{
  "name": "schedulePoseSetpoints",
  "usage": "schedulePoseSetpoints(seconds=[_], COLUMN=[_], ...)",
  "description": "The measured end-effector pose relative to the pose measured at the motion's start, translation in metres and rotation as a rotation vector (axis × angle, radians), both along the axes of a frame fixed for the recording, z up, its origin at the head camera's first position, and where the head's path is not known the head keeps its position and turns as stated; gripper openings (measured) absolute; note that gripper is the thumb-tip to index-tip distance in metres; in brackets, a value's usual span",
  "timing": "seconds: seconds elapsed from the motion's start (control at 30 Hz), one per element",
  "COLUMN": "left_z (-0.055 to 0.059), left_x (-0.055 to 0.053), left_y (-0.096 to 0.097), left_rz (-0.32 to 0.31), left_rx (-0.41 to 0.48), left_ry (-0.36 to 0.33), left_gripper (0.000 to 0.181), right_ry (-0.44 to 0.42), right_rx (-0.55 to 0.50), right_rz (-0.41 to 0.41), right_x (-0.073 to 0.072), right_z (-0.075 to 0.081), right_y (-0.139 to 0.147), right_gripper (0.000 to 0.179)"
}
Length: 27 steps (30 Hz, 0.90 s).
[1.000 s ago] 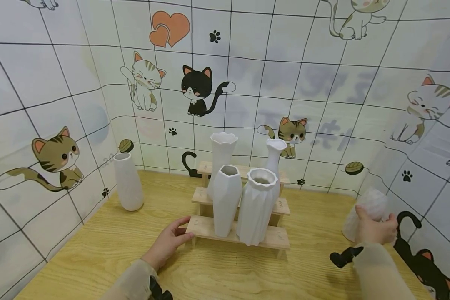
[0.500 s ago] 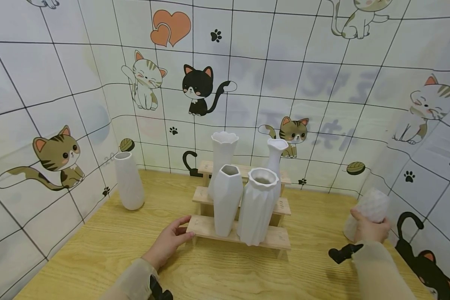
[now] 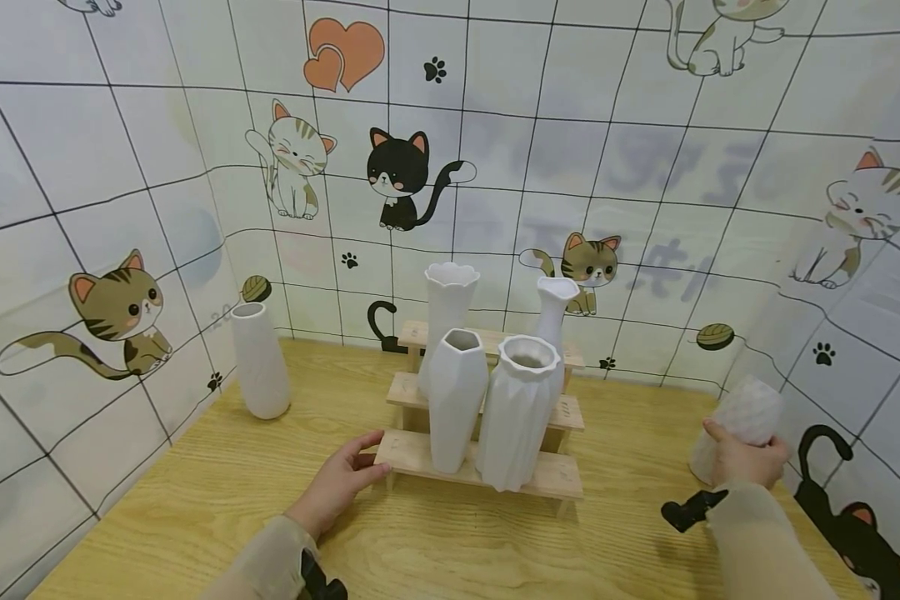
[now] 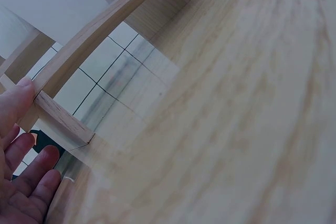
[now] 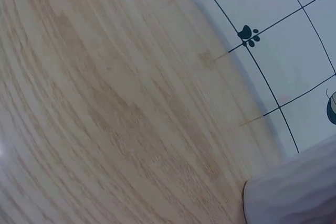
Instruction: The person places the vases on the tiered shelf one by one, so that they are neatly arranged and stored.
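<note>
A pale wooden three-step stand point(image 3: 401, 454) stands on the table. At the left end of its lowest step, my left hand point(image 3: 337, 483) holds the board's edge between thumb and fingers. In the left wrist view the thumb point(image 4: 18, 98) touches the step's corner, the other fingers loosely bent beside the leg. Two white vases, one faceted point(image 3: 453, 408) and one ribbed point(image 3: 517, 417), occupy the lowest step. Behind them rise two taller flared vases point(image 3: 450, 292) point(image 3: 555, 304). At the far right, my right hand point(image 3: 746, 458) grips a textured white vase point(image 3: 753, 408), partly covering it.
Another white vase point(image 3: 260, 362) stands on the wood-grain table point(image 3: 450, 554) at the left, near the side wall. Cat-patterned tiled walls point(image 3: 495, 192) enclose the back and both sides. The right-hand vase is close to the right wall.
My right hand's fingers have drawn in around the textured vase from a more spread pose. The left hand and the stand stay put. The head view has shifted very slightly.
</note>
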<state>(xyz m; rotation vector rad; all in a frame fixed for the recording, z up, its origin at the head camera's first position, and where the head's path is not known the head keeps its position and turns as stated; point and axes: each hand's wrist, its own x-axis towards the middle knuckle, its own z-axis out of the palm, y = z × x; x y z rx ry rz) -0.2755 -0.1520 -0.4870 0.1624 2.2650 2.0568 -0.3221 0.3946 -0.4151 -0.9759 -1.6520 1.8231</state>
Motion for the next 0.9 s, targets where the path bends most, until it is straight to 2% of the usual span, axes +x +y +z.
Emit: schedulePoseSetpoints(seconds=[0.33,0.5,0.7,0.9], left_z=[-0.002,-0.002,-0.005,-0.003], left_x=[-0.002,-0.002,-0.004,-0.002], left_y=[-0.001,-0.001,-0.002,-0.002], left_rz=[-0.007,-0.009,-0.008,-0.004], left_rx=[-0.016,-0.014,-0.022,-0.016], left_ry=[-0.003,-0.003,0.002,-0.006], left_gripper=[0.066,0.067,0.069,0.069], right_ry=[-0.031,-0.054,-0.065,-0.005], right_rx=[0.032,0.065,0.102,0.060], right_rz=[0.051,0.092,0.129,0.163], right_x=[0.002,0.000,-0.004,-0.007], right_z=[0.000,0.005,0.019,0.038], right_y=[0.003,0.002,-0.001,-0.012], right_gripper=[0.109,0.109,0.110,0.109])
